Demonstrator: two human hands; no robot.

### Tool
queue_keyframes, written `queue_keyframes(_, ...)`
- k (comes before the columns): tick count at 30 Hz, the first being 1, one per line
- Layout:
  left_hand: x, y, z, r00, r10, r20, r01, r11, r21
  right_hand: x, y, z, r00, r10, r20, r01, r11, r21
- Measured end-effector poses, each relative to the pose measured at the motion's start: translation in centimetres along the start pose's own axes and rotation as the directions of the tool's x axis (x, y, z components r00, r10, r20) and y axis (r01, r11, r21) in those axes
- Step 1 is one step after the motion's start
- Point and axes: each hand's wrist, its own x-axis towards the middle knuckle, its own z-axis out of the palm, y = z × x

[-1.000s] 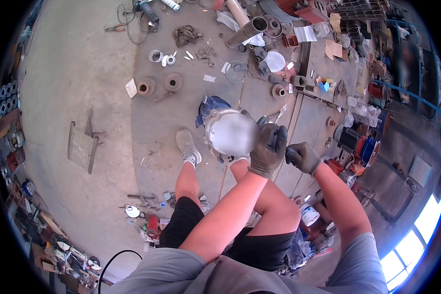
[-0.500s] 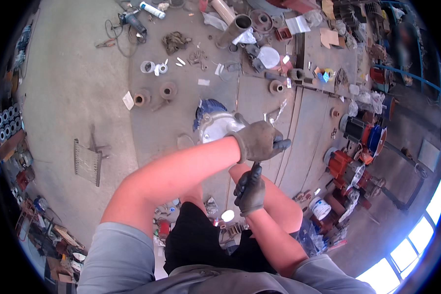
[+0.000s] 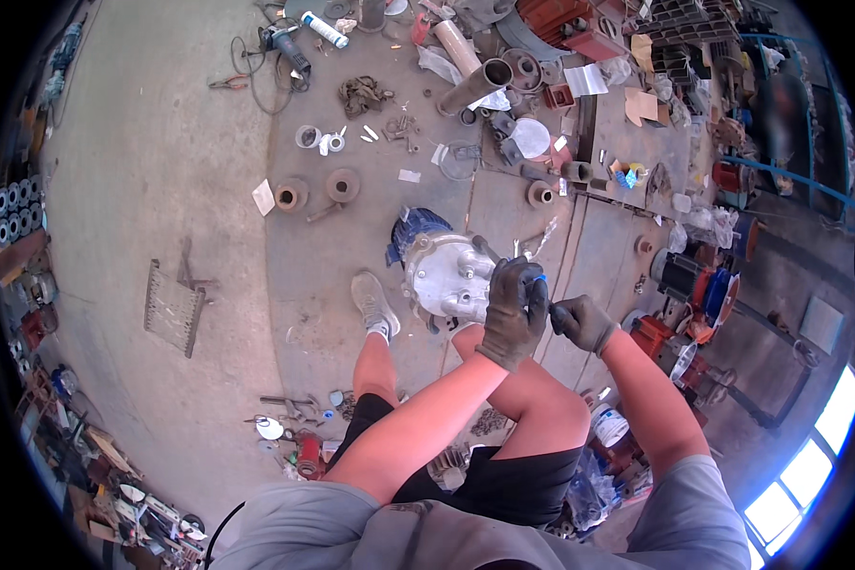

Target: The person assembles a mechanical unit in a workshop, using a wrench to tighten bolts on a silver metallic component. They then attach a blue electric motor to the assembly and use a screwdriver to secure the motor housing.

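Note:
Both my hands wear dark grey gloves and meet at chest height over the floor. My left hand (image 3: 515, 309) is closed around a small thin thing with a blue tip (image 3: 540, 278) that sticks out above its fingers. My right hand (image 3: 581, 323) is curled, and its fingertips pinch the same thing at the left hand's side. Just below and left of the hands a silver cast gearbox housing (image 3: 442, 275) lies on the floor, joined to a blue motor (image 3: 408, 237). What the thin thing is I cannot make out.
My shoe (image 3: 372, 302) stands left of the housing. Rusty flanges (image 3: 342, 185), rings, a pipe (image 3: 475, 87) and an angle grinder (image 3: 285, 43) litter the concrete beyond. A metal grate (image 3: 173, 306) lies to the left. Buckets, cans and machine parts (image 3: 693, 275) crowd the right side.
My right hand came up from below the left hand and now sits at its right side, fingertips touching it. The left hand dropped slightly nearer the housing.

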Motion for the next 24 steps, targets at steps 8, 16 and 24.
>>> queue_keyframes(8, 2.9, -2.0, 0.6, 0.994, -0.020, 0.108, 0.027, 0.998, -0.062, -2.2, -2.4, 10.3, 0.943, 0.316, -0.102, -0.172, 0.727, 0.665)
queue_keyframes(16, 5.5, -1.7, 0.3, 0.873, -0.133, 0.469, 0.156, 0.988, -0.010, -2.3, -2.4, 9.0, 0.973, 0.188, -0.132, -0.050, 0.734, 0.678)
queue_keyframes(24, 6.5, -2.7, -0.8, 0.731, -0.007, 0.682, 0.031, 0.999, -0.023, -2.5, -2.1, 11.1, 0.948, 0.279, -0.150, -0.068, 0.640, 0.765)
